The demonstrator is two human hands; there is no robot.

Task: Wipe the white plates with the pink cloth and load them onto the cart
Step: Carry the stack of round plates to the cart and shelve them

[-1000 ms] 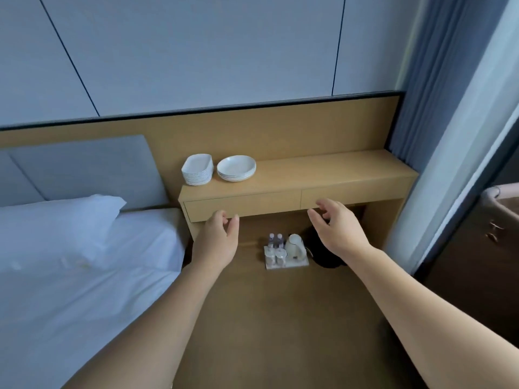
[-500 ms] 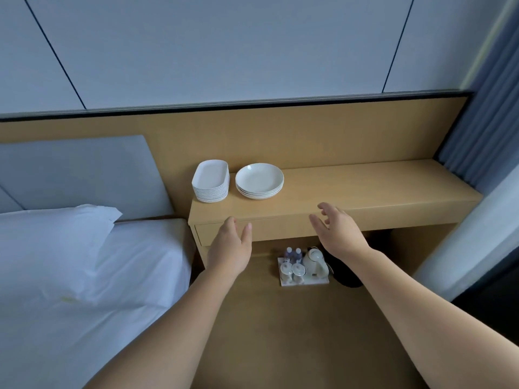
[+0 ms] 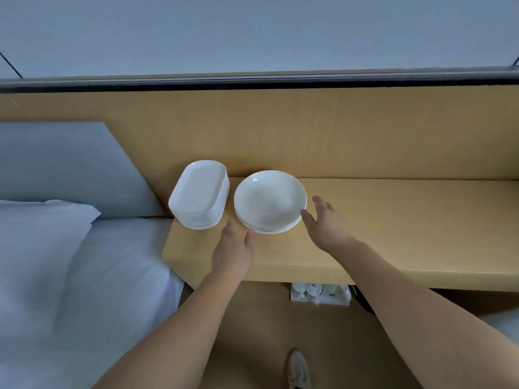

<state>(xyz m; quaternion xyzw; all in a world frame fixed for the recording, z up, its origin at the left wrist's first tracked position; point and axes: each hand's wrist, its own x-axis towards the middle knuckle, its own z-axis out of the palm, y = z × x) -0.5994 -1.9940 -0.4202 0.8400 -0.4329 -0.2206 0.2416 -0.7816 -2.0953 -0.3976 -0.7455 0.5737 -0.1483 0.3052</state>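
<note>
A stack of round white plates [image 3: 269,200] sits on the wooden shelf [image 3: 393,234], beside a stack of oblong white plates [image 3: 200,192] to its left. My left hand [image 3: 234,248] reaches over the shelf just in front of the round stack, fingers straight, thumb close to the rim. My right hand [image 3: 325,223] is spread at the stack's right edge, thumb near the rim. Both hands hold nothing. No pink cloth or cart is in view.
A bed with white sheets [image 3: 70,290] and a pillow [image 3: 36,228] lies to the left, against a grey headboard [image 3: 70,169]. Under the shelf on the floor stands a white tray with cups [image 3: 320,293]. A shoe [image 3: 299,369] shows at the bottom.
I have stepped closer and the view has tilted down. Both hands have moved forward from in front of the shelf's drawers up to either side of the round plate stack.
</note>
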